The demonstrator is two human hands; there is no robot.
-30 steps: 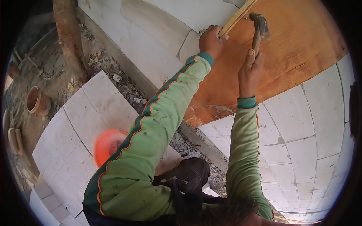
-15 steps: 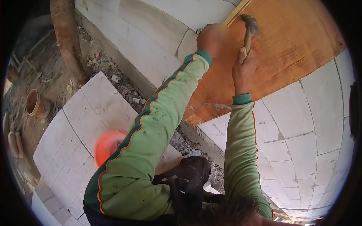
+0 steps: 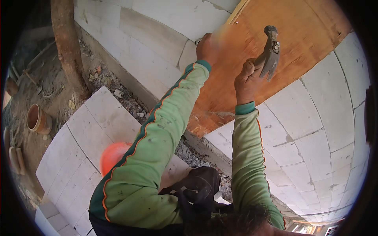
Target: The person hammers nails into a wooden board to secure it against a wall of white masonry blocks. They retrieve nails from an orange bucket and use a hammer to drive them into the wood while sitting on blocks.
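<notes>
Left hand (image 3: 208, 48) is pinched at the plywood sheet (image 3: 291, 43), apparently steadying a nail, though none is visible; right hand (image 3: 247, 80) beside it is fisted around a raised hammer (image 3: 268, 55).

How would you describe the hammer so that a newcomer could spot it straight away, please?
Find the orange-brown plywood sheet against the pale block wall. In front of it the right hand grips a hammer, the only dark metal tool there, its head uppermost.

Open board face, upper right of frame.
Hammer (image 3: 269, 51) and right hand (image 3: 247, 80) at centre; left hand (image 3: 208, 48) blocks board (image 3: 311, 35) edge.
</notes>
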